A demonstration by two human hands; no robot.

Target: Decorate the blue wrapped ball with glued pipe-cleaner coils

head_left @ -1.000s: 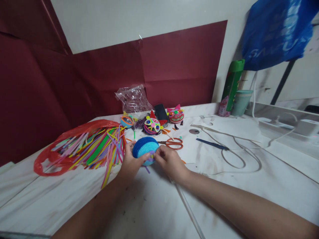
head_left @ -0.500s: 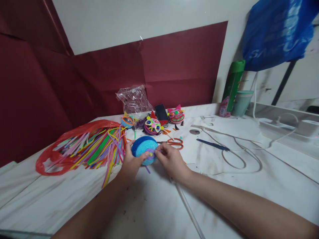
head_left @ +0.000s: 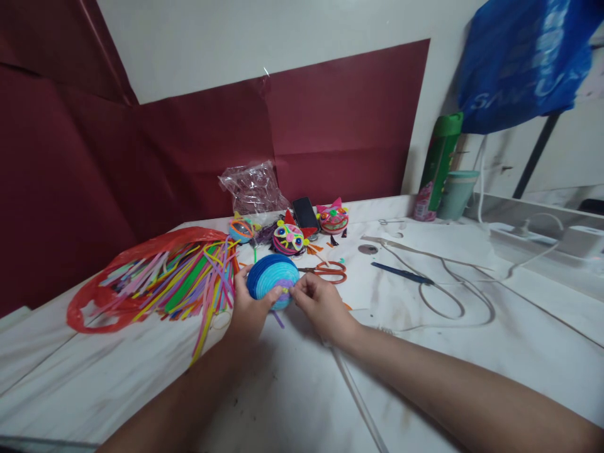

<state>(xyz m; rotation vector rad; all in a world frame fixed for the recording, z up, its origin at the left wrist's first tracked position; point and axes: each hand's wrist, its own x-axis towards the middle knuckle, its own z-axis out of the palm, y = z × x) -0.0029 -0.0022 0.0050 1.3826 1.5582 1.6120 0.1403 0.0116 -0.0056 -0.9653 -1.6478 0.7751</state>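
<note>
Craft corner of a room, apparently in a home. Handiwork shows on the marble-patterned table (head_left: 519, 333): small decorated balls (head_left: 289, 242) near the back edge, an open red plastic bag (head_left: 155, 244) of coloured fuzzy strips (head_left: 182, 286) on the left, and, more centrally, orange-handled scissors (head_left: 325, 272). Household use shows toward the back right corner, where I see a green spray can (head_left: 438, 167), a pale green cup (head_left: 457, 196) and a white power adapter (head_left: 582, 242); above hangs a blue bag (head_left: 523, 63).
</note>
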